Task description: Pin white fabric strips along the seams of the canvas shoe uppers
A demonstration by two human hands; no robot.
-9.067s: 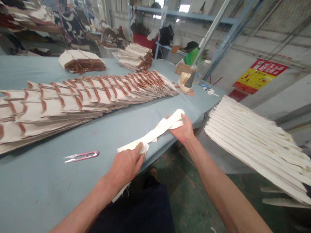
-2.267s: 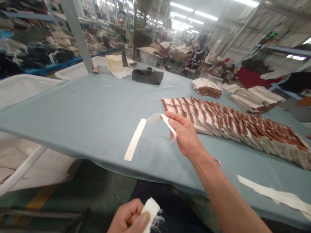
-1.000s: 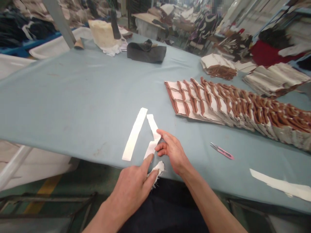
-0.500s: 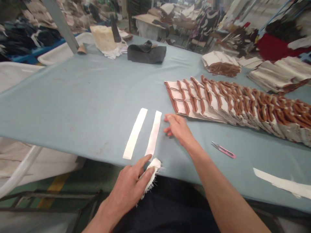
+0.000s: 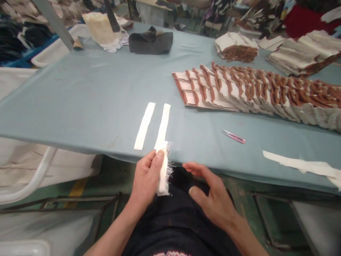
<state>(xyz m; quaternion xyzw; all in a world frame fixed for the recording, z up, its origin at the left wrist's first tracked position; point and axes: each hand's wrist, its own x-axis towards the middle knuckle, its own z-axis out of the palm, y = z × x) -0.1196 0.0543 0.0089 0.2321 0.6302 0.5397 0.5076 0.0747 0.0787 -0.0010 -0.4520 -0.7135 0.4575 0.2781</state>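
My left hand [image 5: 149, 170] pinches a stack of white fabric strips [image 5: 163, 177] with frayed edges, thumb on top, at the table's front edge. Just beyond it, a single white strip [image 5: 163, 122] lies flat on the cloth, its near end meeting the held stack. To its left is a second flat white strip [image 5: 145, 126], roughly parallel. My right hand [image 5: 209, 192] hovers in front of the edge, right of the stack, thumb and fingers apart with nothing between them.
The table [image 5: 106, 92] has a blue-grey cover. Pink-handled thread snips [image 5: 233, 136] lie right of centre, longer white strips [image 5: 301, 164] farther right. A long row of overlapping brown-and-white pieces [image 5: 239, 89] runs behind. Folded dark cloth [image 5: 151, 42] and fabric stacks [image 5: 236, 46] sit at the back.
My right hand has drawn back from beside the flat strip to the front of the table. My left hand has raised the frayed stack into a more upright hold. The view has tilted down.
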